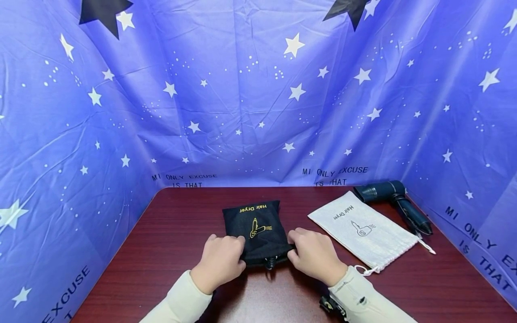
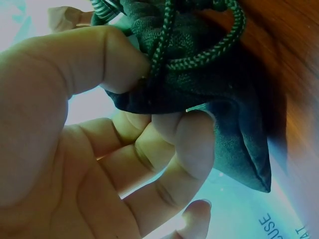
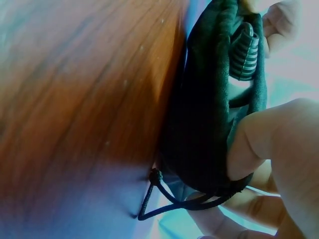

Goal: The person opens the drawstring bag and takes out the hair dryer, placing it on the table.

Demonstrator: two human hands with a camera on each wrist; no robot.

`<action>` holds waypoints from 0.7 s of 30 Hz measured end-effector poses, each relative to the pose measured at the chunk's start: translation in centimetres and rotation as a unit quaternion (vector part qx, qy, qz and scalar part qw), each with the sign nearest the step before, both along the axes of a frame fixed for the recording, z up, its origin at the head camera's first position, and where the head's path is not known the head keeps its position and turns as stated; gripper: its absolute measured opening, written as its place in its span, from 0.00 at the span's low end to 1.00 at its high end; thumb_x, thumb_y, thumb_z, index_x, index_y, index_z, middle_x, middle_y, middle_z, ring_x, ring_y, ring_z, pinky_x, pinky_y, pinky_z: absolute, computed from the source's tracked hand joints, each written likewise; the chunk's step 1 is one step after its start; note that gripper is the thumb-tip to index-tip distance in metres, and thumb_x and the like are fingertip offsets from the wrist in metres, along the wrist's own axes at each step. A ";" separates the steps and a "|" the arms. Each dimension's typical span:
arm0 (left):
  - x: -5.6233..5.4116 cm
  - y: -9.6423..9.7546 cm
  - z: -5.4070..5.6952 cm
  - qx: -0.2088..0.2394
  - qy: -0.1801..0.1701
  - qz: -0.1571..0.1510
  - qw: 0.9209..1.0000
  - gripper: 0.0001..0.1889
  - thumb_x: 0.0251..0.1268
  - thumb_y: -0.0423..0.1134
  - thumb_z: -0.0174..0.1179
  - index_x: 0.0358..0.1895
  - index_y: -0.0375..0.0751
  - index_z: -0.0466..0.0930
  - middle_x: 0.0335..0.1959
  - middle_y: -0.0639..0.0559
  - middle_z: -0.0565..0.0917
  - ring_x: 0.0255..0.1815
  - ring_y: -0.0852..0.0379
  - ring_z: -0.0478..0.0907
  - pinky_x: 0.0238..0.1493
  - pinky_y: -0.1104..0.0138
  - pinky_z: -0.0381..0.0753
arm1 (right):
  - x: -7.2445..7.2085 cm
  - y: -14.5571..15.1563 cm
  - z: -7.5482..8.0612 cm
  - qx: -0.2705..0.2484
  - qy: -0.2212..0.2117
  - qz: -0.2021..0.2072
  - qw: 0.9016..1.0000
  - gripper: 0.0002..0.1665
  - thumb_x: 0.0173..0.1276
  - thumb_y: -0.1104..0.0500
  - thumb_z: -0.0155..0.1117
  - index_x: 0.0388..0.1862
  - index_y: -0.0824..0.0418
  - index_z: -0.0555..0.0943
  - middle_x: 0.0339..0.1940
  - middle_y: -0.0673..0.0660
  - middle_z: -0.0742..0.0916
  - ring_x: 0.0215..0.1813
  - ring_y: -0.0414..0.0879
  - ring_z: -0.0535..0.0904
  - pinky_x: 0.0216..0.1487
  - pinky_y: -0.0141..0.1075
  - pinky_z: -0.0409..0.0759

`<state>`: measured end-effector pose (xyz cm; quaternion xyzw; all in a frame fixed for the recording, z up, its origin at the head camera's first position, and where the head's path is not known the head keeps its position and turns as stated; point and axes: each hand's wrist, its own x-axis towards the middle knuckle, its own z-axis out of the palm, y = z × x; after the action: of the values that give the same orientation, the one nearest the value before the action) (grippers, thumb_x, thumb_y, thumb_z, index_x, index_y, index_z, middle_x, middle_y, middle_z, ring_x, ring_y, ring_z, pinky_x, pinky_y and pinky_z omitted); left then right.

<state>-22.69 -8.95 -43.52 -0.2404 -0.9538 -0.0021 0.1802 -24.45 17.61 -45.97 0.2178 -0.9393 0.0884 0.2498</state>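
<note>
A black drawstring bag (image 1: 262,246), printed in yellow with "Hair Dryer" and a dryer drawing, lies on the table with its mouth toward me. My left hand (image 1: 223,259) pinches the left side of the mouth between thumb and fingers. On the opposite side, my right hand (image 1: 316,255) grips the right corner of the opening. A ribbed black cord sleeve (image 3: 244,55) pokes out of the mouth; whatever it belongs to is hidden inside. Speckled drawcord (image 2: 202,59) loops beside the left thumb, and a thin black cord loop (image 3: 172,205) hangs near the right fingers.
To the right lies a white drawstring bag (image 1: 355,233), also printed "Hair Dryer". Behind it, a dark hair dryer (image 1: 383,192) rests at the table's back right corner. A star-patterned blue curtain (image 1: 242,98) surrounds the dark red table (image 1: 161,242) at the back and sides.
</note>
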 end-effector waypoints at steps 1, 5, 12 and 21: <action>0.0 0.0 0.0 0.000 -0.001 0.000 1.000 0.15 0.43 0.44 0.74 0.24 0.47 0.74 0.20 0.56 0.81 0.17 0.50 0.76 0.26 0.59 0.64 | 0.0 0.0 0.0 0.000 -0.006 0.001 1.000 0.12 0.47 0.58 0.70 0.23 0.45 0.75 0.23 0.40 0.77 0.24 0.43 0.78 0.20 0.37 0.65; 0.0 0.0 0.1 0.002 -0.012 0.002 1.000 0.15 0.45 0.44 0.74 0.25 0.47 0.74 0.20 0.56 0.81 0.17 0.51 0.76 0.26 0.59 0.64 | 0.0 0.1 0.0 0.010 -0.033 -0.006 0.999 0.14 0.46 0.58 0.71 0.23 0.45 0.73 0.23 0.40 0.75 0.25 0.42 0.78 0.20 0.38 0.65; 0.0 0.0 0.1 0.001 -0.019 0.002 1.000 0.15 0.45 0.44 0.74 0.25 0.47 0.74 0.20 0.56 0.81 0.17 0.51 0.76 0.26 0.58 0.65 | 0.0 0.1 0.0 0.018 -0.037 -0.011 0.999 0.17 0.46 0.59 0.72 0.23 0.44 0.71 0.23 0.39 0.74 0.25 0.40 0.75 0.20 0.37 0.64; 0.0 0.0 0.1 0.003 -0.026 -0.002 1.000 0.15 0.44 0.43 0.74 0.24 0.48 0.73 0.20 0.57 0.80 0.18 0.52 0.77 0.26 0.58 0.65 | -0.1 0.2 -0.1 0.022 -0.027 -0.010 0.999 0.17 0.45 0.61 0.71 0.24 0.45 0.72 0.24 0.39 0.75 0.26 0.40 0.76 0.20 0.37 0.65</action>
<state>-22.68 -8.93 -43.41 -0.2412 -0.9578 -0.0116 0.1558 -24.59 17.77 -46.08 0.2118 -0.9495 0.0707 0.2205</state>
